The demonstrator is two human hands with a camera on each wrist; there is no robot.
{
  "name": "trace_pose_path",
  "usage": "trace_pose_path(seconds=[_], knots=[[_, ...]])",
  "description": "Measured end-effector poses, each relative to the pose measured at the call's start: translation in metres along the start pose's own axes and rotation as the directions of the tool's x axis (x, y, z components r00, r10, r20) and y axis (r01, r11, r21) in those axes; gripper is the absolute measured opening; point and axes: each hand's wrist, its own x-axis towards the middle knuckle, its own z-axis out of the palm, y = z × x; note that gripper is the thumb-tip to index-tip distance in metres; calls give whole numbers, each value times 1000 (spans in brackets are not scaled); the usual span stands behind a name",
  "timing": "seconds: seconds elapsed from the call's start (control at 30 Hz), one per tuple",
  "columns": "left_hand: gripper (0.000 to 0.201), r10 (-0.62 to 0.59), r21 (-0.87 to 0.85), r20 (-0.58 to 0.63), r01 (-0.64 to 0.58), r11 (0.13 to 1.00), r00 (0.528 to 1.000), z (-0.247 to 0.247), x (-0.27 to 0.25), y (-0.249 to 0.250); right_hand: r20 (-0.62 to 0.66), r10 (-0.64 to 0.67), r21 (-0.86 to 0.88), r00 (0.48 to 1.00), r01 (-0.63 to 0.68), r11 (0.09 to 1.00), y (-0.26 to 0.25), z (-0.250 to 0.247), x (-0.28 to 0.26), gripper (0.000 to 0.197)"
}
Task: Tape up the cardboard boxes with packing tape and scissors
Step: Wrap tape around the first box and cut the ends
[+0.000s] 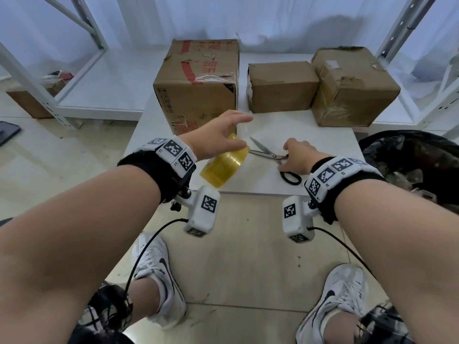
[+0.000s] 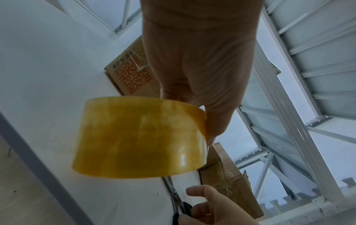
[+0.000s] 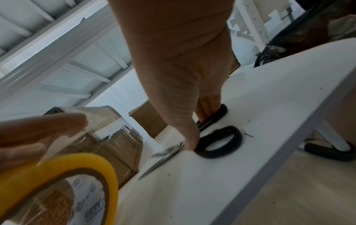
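Left hand [image 1: 218, 137] holds the roll of tape [image 1: 224, 165] lifted just off the counter [image 1: 310, 130]. Thumb lies on the roll's outer face; index reaches forward, nearly straight, and a clear strip seems to run from the roll up to its tip. Right hand [image 1: 296, 155] is down on the scissors [image 1: 270, 155], which lie flat on the counter. Its fingers [image 3: 207, 105] are curled at the far black loop and the thumb tip touches the near loop. Not lifted yet.

Step in hand looks like picking up the scissors to cut a length of tape. To do it well: seat thumb and fingers fully inside the loops before lifting, keep the strip taut off the roll so it doesn't fold onto itself, cut close to the roll, keep blade tips away from the left fingers.

Counts: three cardboard boxes at the back of the counter, namely a big box [image 1: 196, 88], a small box [image 1: 280, 88] and a taped box [image 1: 352, 88]. One roll, one pair of scissors. A black bin bag [image 1: 409, 157] sits right of the counter.
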Motion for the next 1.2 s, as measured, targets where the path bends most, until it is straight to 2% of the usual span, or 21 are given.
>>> trace_pose_path(seconds=[0.23, 0.43, 0.57, 0.67, 0.77, 0.93, 0.97, 1.1, 1.2], knots=[[59, -28, 0, -66, 28, 1000, 997, 0, -7, 0, -3, -67, -81, 998, 67, 994, 1, 3, -9, 46], [61, 4, 16, -27, -4, 1000, 1000, 2, -14, -1, 23, -68, -167, 997, 71, 983, 8, 8, -23, 40], [61, 8, 53, -31, -7, 999, 999, 1, -14, -1, 4, -80, -150, 997, 80, 985, 11, 10, -33, 35], [61, -7, 66, -51, 11, 998, 999, -1, -15, -5, 13, -72, -57, 997, 73, 996, 11, 1, -37, 42], [60, -32, 20, -97, 34, 999, 995, -3, -16, -8, 68, -47, 199, 997, 33, 979, 14, -11, -41, 44], [60, -37, 0, -123, 37, 999, 992, -1, -18, -5, 167, -146, 575, 975, 24, 818, 31, -19, -52, 37], [61, -36, 5, -120, 37, 999, 992, 1, -19, -4, 184, -167, 605, 969, 23, 796, 33, -19, -57, 37], [65, -53, 1, -106, 53, 999, 993, 3, -19, -2, 240, -224, 552, 945, 57, 832, 39, -18, -62, 68], [69, -62, 17, -84, 64, 998, 995, 5, -20, 0, 284, -217, 489, 934, 54, 871, 37, -22, -69, 70]])
